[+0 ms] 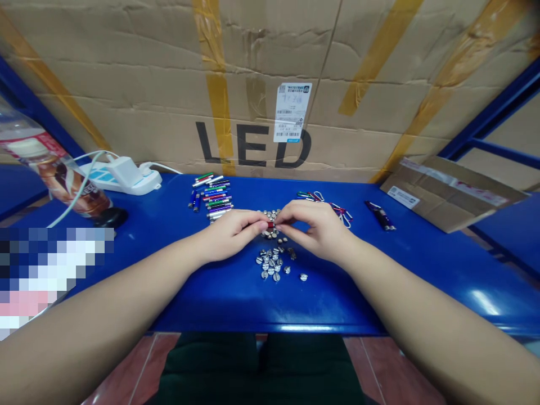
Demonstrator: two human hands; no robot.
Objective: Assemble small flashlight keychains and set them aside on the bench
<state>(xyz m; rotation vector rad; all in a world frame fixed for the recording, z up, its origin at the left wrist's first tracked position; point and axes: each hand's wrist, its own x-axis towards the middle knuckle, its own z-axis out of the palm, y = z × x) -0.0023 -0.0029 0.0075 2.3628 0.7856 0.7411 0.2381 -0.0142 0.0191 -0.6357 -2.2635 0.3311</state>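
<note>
My left hand (232, 235) pinches a short red metal tube (270, 224) between thumb and index finger, above the middle of the blue table (202, 298). At the tube's right end, the thumb and fingertips of my right hand (323, 229) are pressed together; what they pinch there is too small to make out. Just behind and below the fingertips lie many small round silver pieces (273, 215), like button cells. Closer to me is a loose group of silver slotted caps (270, 263).
Coloured metal tubes (217, 199) lie left, carabiner clips (341, 214) right, and a few dark tubes (382, 216) farther right. A power strip (145, 183) and a drink bottle (71, 174) are at left. A small carton (447, 194) stands right, before a large LED carton (160, 84).
</note>
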